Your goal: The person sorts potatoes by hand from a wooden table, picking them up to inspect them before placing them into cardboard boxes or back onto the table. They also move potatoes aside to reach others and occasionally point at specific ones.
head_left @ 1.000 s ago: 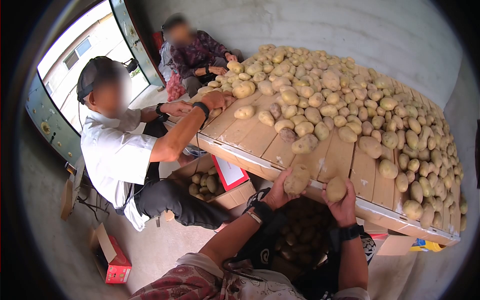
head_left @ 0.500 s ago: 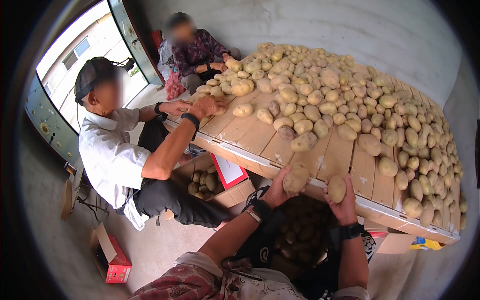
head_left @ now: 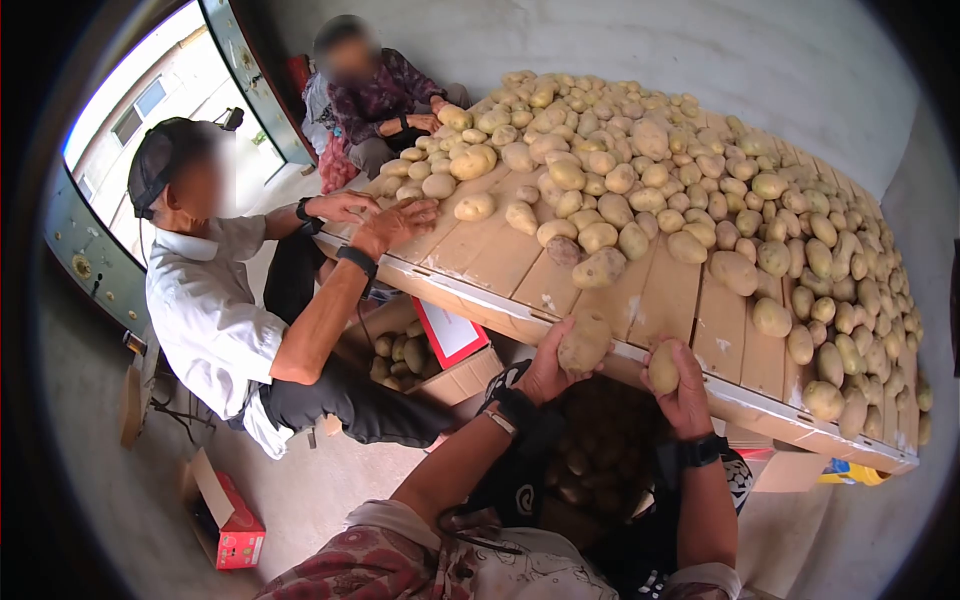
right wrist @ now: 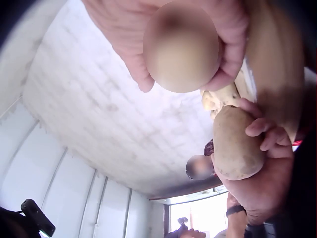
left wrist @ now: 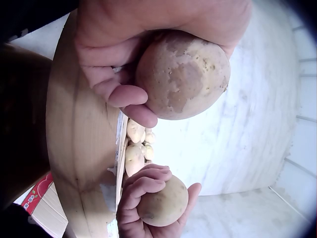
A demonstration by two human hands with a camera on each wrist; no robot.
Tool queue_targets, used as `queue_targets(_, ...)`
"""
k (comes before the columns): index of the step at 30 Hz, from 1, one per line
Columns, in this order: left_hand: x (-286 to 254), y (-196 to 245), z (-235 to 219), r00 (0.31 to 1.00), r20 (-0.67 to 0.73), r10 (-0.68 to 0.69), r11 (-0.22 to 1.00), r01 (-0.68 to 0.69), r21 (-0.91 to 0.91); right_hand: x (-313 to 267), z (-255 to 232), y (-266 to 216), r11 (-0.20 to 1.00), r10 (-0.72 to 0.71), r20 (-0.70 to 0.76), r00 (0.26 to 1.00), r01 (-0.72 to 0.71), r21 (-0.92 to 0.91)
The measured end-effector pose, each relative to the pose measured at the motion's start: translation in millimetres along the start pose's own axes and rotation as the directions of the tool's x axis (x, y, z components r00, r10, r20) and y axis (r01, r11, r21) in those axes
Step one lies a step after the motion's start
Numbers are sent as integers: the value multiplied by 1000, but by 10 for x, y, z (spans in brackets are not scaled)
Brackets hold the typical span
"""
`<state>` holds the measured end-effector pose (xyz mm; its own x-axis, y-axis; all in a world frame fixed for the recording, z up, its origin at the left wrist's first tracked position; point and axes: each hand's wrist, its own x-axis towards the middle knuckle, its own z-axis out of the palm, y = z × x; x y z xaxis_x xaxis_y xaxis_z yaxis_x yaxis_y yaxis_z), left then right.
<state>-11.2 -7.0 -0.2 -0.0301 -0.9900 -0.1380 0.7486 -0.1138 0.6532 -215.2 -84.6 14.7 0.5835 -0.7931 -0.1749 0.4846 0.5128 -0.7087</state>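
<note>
Left hand (head_left: 545, 372) grips the larger potato (head_left: 585, 343); right hand (head_left: 688, 400), the smaller potato (head_left: 664, 368); an open cardboard box (head_left: 465, 379) holds loose potatoes (head_left: 400, 352).

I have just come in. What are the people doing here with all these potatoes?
The camera wearer grips a larger potato in the left hand and a smaller potato in the right hand, by the edge of the wooden table. A person in a white shirt has both hands at it; another person sits farther back. Many loose potatoes lie on top.
</note>
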Motion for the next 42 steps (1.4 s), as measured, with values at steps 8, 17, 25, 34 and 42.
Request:
queue_targets(8, -18, 7, 30, 998, -55, -10, 1000, 11, 14, 55, -55, -41, 954, 77, 39, 996, -85, 288)
queue_targets(17, -10, 1, 56, 997, -75, -13, 1000, 14, 5, 69, -102, -57, 906, 145, 9, 989, -136, 401)
queue_targets(25, -17, 28, 73, 996, -88, -5, 1000, 6, 1, 43, -32, -113, 902, 101, 23, 995, -102, 420)
queue_targets(34, -8, 15, 44, 1000, -22, -21, 999, 21, -24, 86, -65, -76, 876, 93, -1, 996, -81, 475)
queue_targets(42, 3, 28, 61, 997, -73, -13, 999, 15, 30, 76, -72, -124, 807, 10, 45, 999, -35, 589)
